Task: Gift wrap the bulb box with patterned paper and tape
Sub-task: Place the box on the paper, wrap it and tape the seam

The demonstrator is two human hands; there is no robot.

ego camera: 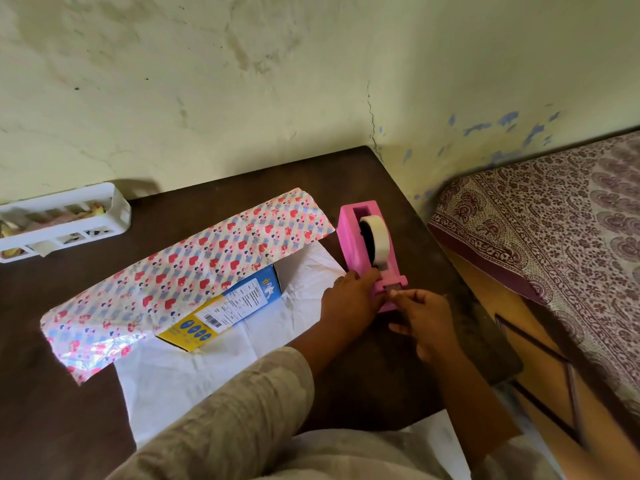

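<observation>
The blue and yellow bulb box [228, 306] lies on the white underside of the wrapping paper, with the heart-patterned paper [194, 268] folded over its far side. A pink tape dispenser [363, 244] with a white tape roll [375, 237] stands to the right of the paper. My left hand [349, 299] grips the dispenser's near end. My right hand [420, 323] pinches the tape end at the cutter.
All of this sits on a dark brown table [69, 410] in a wall corner. A white slotted tray [62, 220] with small items stands at the back left. A bed with a patterned cover [561, 237] lies to the right, past the table's edge.
</observation>
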